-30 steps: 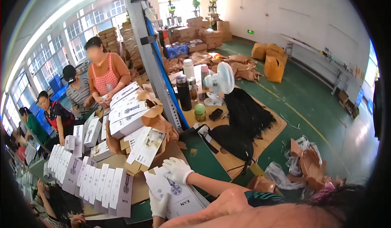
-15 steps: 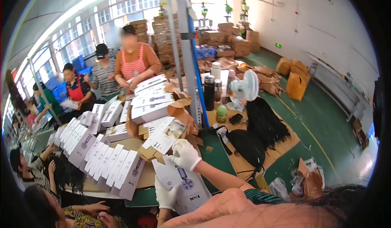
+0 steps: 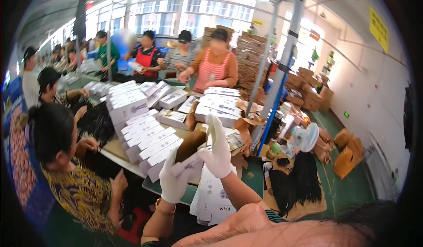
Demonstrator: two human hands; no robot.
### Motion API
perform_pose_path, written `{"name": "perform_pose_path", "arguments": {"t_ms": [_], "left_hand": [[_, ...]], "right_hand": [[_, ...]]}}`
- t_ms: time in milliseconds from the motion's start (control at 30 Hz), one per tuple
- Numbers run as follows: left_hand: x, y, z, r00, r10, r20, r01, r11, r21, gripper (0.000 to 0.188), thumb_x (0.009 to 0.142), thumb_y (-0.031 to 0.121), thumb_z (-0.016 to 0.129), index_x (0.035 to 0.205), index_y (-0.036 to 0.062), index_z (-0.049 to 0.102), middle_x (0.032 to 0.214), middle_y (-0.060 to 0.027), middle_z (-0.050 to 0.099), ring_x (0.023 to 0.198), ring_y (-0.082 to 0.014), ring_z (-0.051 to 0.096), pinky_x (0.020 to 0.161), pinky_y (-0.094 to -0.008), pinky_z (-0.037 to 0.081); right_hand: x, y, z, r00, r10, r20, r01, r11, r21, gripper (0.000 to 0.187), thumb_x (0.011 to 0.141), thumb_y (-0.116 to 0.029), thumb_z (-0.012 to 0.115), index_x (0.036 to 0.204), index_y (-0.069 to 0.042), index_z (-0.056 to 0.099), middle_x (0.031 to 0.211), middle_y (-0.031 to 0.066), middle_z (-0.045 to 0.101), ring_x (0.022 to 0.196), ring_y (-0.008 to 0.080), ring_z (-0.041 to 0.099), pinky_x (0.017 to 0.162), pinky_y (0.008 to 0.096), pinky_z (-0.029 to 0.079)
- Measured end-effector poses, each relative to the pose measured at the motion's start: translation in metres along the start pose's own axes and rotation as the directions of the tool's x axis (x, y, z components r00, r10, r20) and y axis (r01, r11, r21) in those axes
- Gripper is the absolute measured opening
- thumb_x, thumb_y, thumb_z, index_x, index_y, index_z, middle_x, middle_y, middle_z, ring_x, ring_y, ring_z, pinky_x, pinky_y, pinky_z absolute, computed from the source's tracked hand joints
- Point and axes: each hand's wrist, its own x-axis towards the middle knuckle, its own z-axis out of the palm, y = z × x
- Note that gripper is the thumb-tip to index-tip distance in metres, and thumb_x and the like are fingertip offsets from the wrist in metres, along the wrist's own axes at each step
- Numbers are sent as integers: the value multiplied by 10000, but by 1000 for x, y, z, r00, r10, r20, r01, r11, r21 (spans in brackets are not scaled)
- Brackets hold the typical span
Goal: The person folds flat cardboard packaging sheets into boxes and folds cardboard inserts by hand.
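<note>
Both my hands wear white gloves and are raised over the near table edge. My left hand (image 3: 173, 178) grips the near left side of a small carton (image 3: 192, 145), whose brown inside faces up. My right hand (image 3: 217, 152) touches the carton's right side, its fingers stretched straight up and its thumb toward the left hand. Its palm holds nothing that I can see. Below my hands lie flat white printed cartons (image 3: 211, 203), partly covered by my right forearm. Rows of white boxes (image 3: 152, 143) stand just beyond my left hand.
More white boxes (image 3: 217, 110) are stacked ahead, beside a metal post (image 3: 282, 66). A co-worker (image 3: 66, 159) in a patterned top sits close on my left; others stand across the table. To the right are a small fan (image 3: 306, 137), a black bag (image 3: 282, 187) and black strands (image 3: 306, 176).
The view has swung left. Flat printed cardboard was between my hands; now an opened carton is there, held higher. My right hand's bent fingers have straightened upward.
</note>
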Motion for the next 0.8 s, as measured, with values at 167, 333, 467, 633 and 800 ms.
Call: {"name": "perform_pose_path", "arguments": {"t_ms": [167, 333, 467, 633, 800], "left_hand": [[-2, 1, 6, 969, -27, -245, 6, 996, -86, 384, 797, -3, 671, 1156, -17, 536, 1000, -157, 598, 904, -227, 595, 840, -330, 488], [-10, 7, 22, 878, 199, -436, -225, 974, -9, 339, 785, -70, 593, 1114, -5, 544, 1043, -151, 604, 991, -286, 594, 971, -411, 435], [2, 46, 0, 771, 637, 12, -568, 677, 468, 542, 631, 225, 869, 1088, 75, 619, 1083, -117, 587, 930, -278, 615, 914, -411, 487], [-1, 38, -17, 946, 318, 58, -313, 856, 412, 448, 658, 240, 852, 1058, 131, 684, 1006, -96, 607, 864, -275, 631, 710, -347, 533], [0, 26, -38, 976, -97, 194, 111, 992, -66, 304, 739, 123, 782, 977, 21, 623, 1021, -109, 620, 913, -192, 630, 825, -312, 488]], "right_hand": [[-20, -3, 7, 883, 420, 210, -469, 811, 349, 328, 938, -107, 533, 1246, 5, 543, 1032, 54, 643, 930, 104, 574, 847, 252, 457], [-36, -10, 9, 978, 198, 65, -208, 900, 384, 268, 854, 119, 476, 1079, 19, 582, 1079, 126, 652, 1073, 223, 610, 967, 348, 456], [-25, -17, -7, 953, 293, 80, -282, 751, 597, 276, 864, 52, 441, 1107, 45, 571, 1130, 179, 634, 1071, 253, 616, 953, 348, 471], [-35, -16, -17, 977, 186, 109, -208, 942, 262, 650, 883, -6, 459, 1487, 54, 226, 1422, 231, 446, 1286, 296, 473, 1096, 383, 348], [-49, 12, -30, 927, -33, 375, -50, 977, 209, 450, 893, -149, 569, 1291, 37, 470, 1443, 282, 425, 1318, 332, 443, 1114, 428, 305]]}}
